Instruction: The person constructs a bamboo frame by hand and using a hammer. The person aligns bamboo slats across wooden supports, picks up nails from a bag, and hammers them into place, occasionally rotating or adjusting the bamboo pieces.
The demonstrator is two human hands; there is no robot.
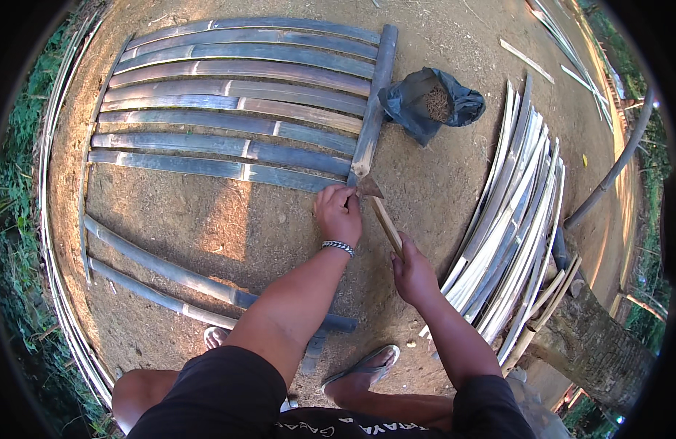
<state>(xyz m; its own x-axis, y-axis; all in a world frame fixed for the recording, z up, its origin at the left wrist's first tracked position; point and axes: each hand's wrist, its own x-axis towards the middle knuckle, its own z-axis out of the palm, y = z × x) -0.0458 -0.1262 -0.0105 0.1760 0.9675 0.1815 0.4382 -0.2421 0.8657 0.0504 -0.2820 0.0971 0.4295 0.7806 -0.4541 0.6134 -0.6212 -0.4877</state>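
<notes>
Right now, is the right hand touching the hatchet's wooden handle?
Touching. The head view shows the right hand closed around the lower end of the hatchet handle, with no gap, while the left hand rests near its head.

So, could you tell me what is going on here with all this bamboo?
A person squats on bare dirt and works on a panel of split bamboo slats laid side by side. The right hand grips the wooden handle of a hammer, its head resting by the near end of the bamboo crosspiece that lies over the slats. The left hand pinches something small at that same spot, too small to identify. A dark bag lies open beside the crosspiece, and a pile of pale bamboo strips lies to the right.
</notes>
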